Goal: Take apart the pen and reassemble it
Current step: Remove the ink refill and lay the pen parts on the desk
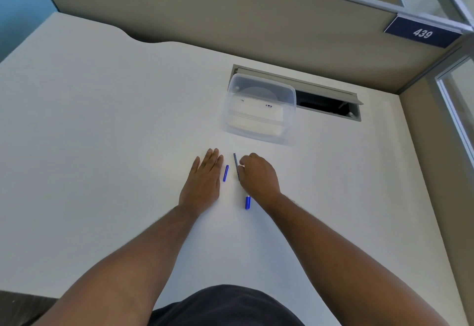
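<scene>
Dark refill (235, 165): lower end hidden under right hand (259, 177). Clear box (259, 110): blurred, contents unreadable.

A clear plastic lidded container (260, 108) sits on the white desk (102, 133), beyond the grip. Behind it lies an open cable hatch (328, 103). A blue "439" plate (422, 33) hangs far right on the partition (205, 17).

Pen, disassembled into three visible parts. A short blue plastic cap (225, 173) lies flat just beside the fingers of my left hand (202, 182), apart from them. A thin dark grey ink refill (236, 165), slightly tilted, lies at the fingertips of my right hand (259, 177). A blue plastic barrel piece (247, 202) lies beside my right wrist, partly hidden under it.
</scene>
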### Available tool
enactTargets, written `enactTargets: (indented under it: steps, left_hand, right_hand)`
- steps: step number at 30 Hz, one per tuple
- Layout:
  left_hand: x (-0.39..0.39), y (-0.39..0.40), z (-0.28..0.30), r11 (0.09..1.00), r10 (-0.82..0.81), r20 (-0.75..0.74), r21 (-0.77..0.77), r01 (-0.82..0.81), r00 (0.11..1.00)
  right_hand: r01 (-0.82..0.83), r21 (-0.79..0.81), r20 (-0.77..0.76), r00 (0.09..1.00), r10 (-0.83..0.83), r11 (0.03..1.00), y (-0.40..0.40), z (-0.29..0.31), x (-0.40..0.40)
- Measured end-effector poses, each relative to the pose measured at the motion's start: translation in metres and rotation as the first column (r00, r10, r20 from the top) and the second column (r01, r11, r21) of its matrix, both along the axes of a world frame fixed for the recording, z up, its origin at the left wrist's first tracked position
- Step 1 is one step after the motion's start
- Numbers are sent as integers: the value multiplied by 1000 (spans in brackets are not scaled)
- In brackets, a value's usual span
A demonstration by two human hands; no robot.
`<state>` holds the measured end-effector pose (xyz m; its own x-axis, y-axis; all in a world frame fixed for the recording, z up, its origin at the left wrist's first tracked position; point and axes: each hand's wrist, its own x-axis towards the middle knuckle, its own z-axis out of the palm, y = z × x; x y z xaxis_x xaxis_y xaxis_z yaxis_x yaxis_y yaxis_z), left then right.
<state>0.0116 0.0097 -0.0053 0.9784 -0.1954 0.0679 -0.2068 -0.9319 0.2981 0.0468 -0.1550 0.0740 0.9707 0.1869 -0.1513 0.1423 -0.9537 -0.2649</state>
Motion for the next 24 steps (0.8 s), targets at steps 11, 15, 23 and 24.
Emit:
enactTargets:
  steps: [11,15,23,24]
  left_hand:
    - [2,-2,-2,1000,23,-43,8,-22,999]
    - [2,-2,-2,1000,18,-39,6,-18,999]
    - [2,-2,-2,999,29,-31,-28,-29,999]
    - [2,-2,-1,999,30,-26,-33,-31,999]
  right_hand:
    - [173,-7,-222,960,-170,985,22,-2,16]
    - [135,-34,-257,956,-139,990,26,2,19]
    - [213,32,-93,973,-210,976,17,30,54]
    - [206,47,-54,978,-203,977,14,38,63]
